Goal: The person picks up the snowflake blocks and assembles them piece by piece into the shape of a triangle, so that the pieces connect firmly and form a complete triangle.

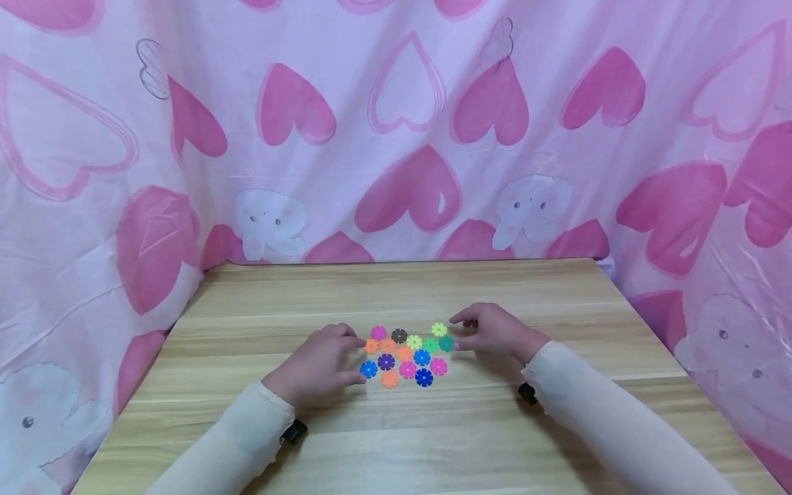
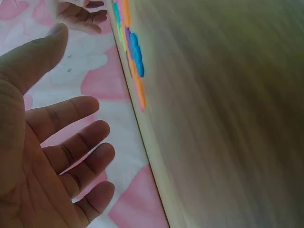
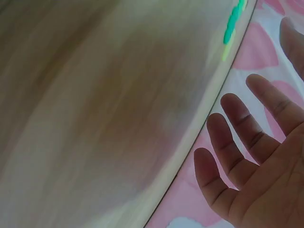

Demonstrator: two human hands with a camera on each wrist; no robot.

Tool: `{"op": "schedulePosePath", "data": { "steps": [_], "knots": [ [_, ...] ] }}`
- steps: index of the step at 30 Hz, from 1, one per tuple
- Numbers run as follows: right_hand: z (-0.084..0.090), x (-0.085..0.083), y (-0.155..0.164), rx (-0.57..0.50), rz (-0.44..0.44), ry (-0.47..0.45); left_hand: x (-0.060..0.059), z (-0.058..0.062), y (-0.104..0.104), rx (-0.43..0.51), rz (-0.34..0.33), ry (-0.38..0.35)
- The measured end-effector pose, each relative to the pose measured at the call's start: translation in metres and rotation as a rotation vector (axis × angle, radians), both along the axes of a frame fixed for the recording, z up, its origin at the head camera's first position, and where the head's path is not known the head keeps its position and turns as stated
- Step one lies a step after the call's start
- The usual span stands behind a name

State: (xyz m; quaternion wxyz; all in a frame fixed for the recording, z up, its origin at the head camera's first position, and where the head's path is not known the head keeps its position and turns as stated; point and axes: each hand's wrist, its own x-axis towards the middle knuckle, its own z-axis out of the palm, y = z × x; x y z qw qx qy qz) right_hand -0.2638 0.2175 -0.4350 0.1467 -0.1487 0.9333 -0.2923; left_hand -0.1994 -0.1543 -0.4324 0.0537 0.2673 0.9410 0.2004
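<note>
Both hands bracket a cluster of flat flower-shaped discs near the middle of the wooden surface, the gathering step seemingly at its start.

The left hand lies just left of the cluster, fingertips at its orange and blue edge pieces, while the right hand sits just right of it, beside the green pieces. Both grips look relaxed and hold nothing; each wrist view shows a spread palm, though blur leaves actual contact uncertain. The discs are thin, notched, hard-looking plastic in bright colours, lying flat and overlapping. Lifting one probably calls for a fingertip pinch at a notched rim, since they sit flush. Behind the cluster hangs a glossy pink heart-print cloth.
</note>
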Motion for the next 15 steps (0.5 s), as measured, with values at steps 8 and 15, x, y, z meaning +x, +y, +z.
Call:
{"op": "schedulePosePath", "data": {
  "steps": [8, 15],
  "knots": [
    [-0.006, -0.001, -0.017, 0.057, -0.006, -0.001, -0.004, -0.004, 0.011, -0.046, -0.007, -0.067],
    [-0.005, -0.004, -0.025, 0.11, -0.006, 0.001, -0.01, -0.01, 0.017, -0.104, 0.016, -0.08]
  ]
}}
